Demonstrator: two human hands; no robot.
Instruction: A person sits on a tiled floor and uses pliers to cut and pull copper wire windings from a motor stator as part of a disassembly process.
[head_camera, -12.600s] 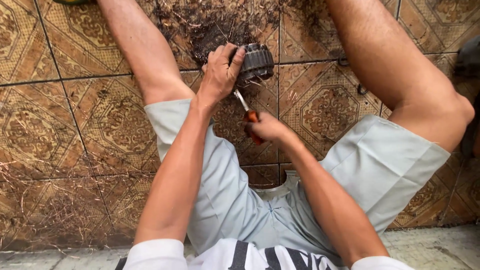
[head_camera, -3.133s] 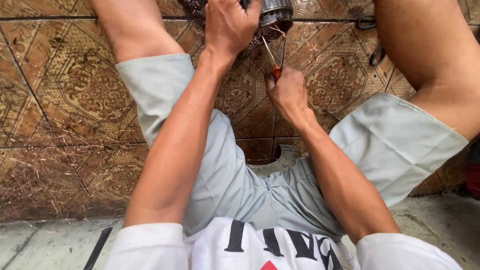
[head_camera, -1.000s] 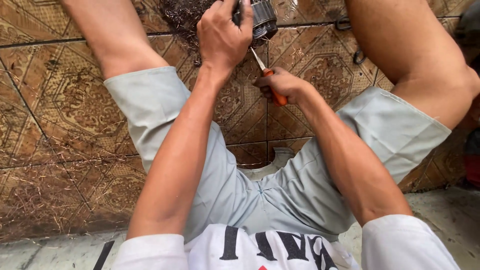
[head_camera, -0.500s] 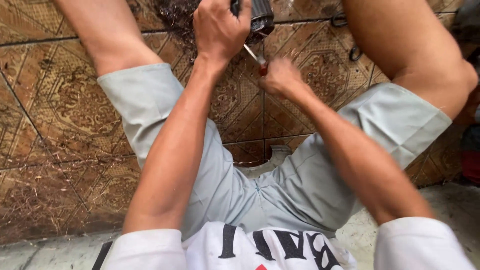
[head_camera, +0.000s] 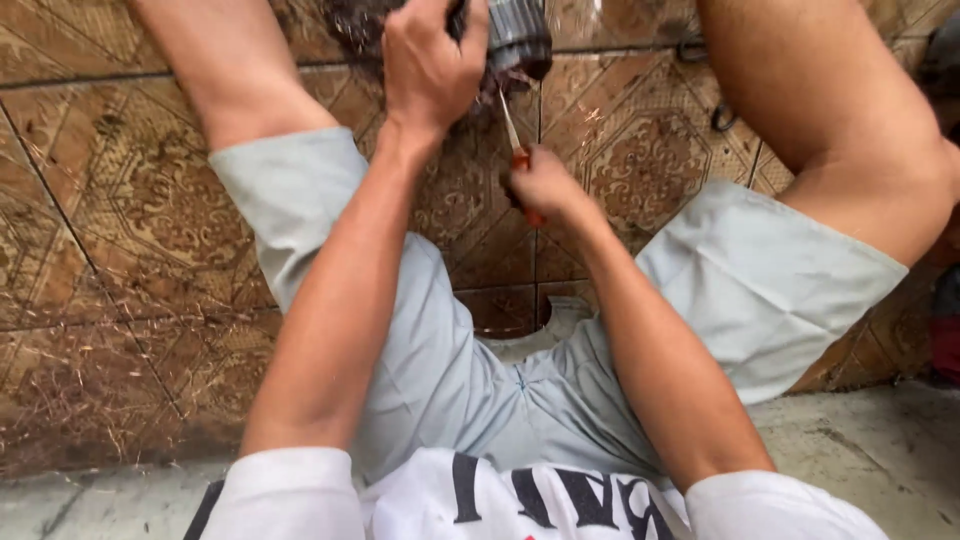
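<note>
**One tool, one metal part, two hands**

Your left hand (head_camera: 430, 70) wraps one dark cylindrical metal part (head_camera: 515, 40) at the far edge, over the brown patterned tile floor (head_camera: 120, 250). Your right hand (head_camera: 545, 190), just nearer, closes on one red-handled screwdriver (head_camera: 518, 150), tip touching the part. Two bare knees flank left and right.

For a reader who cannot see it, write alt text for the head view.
A seated person's left hand grips a dark round metal part while the right hand pokes a red-handled screwdriver into it, above a patterned brown tile floor.
</note>
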